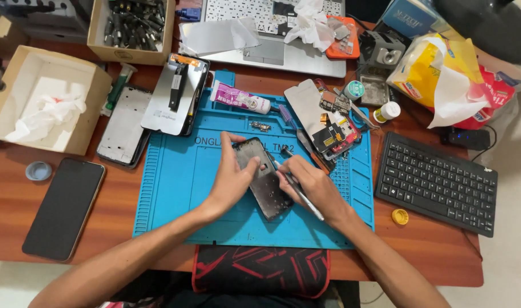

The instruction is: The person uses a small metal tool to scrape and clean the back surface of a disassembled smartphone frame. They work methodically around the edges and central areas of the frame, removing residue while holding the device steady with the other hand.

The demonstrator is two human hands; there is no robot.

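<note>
We're over the blue mat (pixel 175 188) on the table (pixel 9 194), and everything turns on the opened phone (pixel 264 181) lying at the mat's centre, its bare inside facing up. Our left hand (pixel 231 181) is closed on the phone's left edge, thumb over the top corner, pinning it flat to the mat. Our right hand (pixel 313 185) grips a slim metal tool (pixel 295 191) like a pen, its tip touching the phone's upper right side. It looks like we're picking or prying at a small part inside the frame. The next move calls for a light, steady tip and a firm hold, since a slip could scratch the inside. Beyond the mat's top edge lies a glue tube (pixel 239 98); off its right edge, a black keyboard (pixel 437 182).
</note>
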